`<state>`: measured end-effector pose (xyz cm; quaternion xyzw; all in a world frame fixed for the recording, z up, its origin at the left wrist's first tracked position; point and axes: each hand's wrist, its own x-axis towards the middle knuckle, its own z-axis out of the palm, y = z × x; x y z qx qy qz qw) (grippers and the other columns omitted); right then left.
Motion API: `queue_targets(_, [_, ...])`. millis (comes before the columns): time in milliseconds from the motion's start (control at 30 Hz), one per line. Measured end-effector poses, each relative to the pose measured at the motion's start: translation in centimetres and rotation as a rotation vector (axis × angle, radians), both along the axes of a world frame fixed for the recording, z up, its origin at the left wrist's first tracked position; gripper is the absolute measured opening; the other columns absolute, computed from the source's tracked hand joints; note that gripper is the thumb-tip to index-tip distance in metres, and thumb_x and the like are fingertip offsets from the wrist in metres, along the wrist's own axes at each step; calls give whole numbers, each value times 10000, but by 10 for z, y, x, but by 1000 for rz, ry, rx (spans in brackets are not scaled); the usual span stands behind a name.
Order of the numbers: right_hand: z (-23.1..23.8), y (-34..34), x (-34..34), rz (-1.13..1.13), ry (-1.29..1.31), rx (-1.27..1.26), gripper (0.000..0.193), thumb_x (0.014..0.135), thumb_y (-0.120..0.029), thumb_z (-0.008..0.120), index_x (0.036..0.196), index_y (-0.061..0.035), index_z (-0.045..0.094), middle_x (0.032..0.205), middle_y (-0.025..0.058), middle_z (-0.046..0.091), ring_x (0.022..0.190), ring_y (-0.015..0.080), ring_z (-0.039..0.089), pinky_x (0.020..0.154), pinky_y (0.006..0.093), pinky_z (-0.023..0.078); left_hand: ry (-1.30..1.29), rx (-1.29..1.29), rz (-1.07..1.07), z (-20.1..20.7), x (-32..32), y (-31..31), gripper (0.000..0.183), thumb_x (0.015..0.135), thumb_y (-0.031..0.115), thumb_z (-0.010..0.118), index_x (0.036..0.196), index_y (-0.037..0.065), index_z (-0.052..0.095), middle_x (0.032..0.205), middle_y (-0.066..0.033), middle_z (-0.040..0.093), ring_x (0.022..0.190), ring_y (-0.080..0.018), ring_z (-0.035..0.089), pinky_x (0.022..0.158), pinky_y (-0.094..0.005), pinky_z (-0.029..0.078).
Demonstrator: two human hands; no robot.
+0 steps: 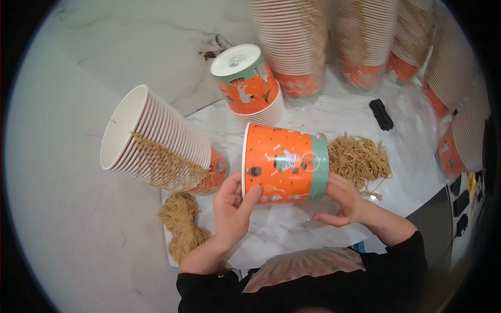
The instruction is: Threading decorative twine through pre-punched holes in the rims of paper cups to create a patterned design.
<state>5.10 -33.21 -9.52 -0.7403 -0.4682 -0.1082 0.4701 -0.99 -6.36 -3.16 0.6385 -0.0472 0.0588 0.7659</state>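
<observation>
Black short-sleeved top [334, 295], nearer the body than both hands; large fan-shaped chest print [308, 268] between the forearms, brownish pink with darker radiating streaks. Left sleeve [206, 289] sits behind the left hand [233, 208], right sleeve [407, 261] behind the right hand [345, 202], both plain black, cut to about the elbow. Hands and forearms bare, fingers slim.

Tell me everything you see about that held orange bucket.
The orange bucket looks like glossy paperboard, with cartoon figures, a white rim and a green base band. It is held sideways over the marble-patterned table, rim to the left. The left hand grips its rim side; the right hand is at its base.
</observation>
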Motion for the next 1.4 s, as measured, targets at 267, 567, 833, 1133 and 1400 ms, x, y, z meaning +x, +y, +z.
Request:
queue_targets(267, [-15, 11, -13, -48, -121, -67, 319, 837, -280, 842, 889, -57, 620, 961, 92, 625, 900, 310, 657, 750, 374, 560, -150, -43, 233, -37, -53, -5, 138, 1016, 42, 629, 1129, -13, 572, 1045, -74, 687, 892, -79, 632, 833, -251, 528])
queue_targets(567, [-22, 19, -5, -60, -269, -126, 353, 781, -316, 854, 884, -73, 620, 978, 62, 634, 929, 286, 653, 786, 366, 579, -159, -83, 446, -68, -63, -12, 96, 1017, 87, 635, 1033, 17, 570, 1059, -84, 694, 949, -105, 626, 890, -277, 499])
queue_targets(833, [17, -26, 17, -562, -220, -239, 232, 752, -126, 821, 932, -46, 698, 1111, 91, 651, 1043, 330, 602, 886, 441, 501, -227, -116, 546, -82, -57, -33, 64, 1039, 54, 589, 1078, 8, 569, 1132, -95, 683, 1022, -126, 640, 955, -310, 511])
queue_targets(1133, [13, -37, 18, -632, -135, -290, 150, 749, -51, 780, 877, -25, 707, 1175, 95, 644, 1143, 330, 582, 929, 429, 482, -189, -113, 495, -81, -54, -40, 407, 991, -18, 625, 1335, 28, 413, 1312, -150, 615, 1201, -167, 597, 1062, -338, 469])
queue_targets(1400, [18, -30, 8, -637, -126, -223, 215, 756, -70, 798, 957, -65, 723, 1087, 82, 643, 1062, 320, 597, 876, 429, 488, -768, 457, 677, -92, -65, -27, 478, 845, -8, 748, 1227, 85, 476, 1491, -203, 329, 1326, -294, 442, 1079, -480, 457])
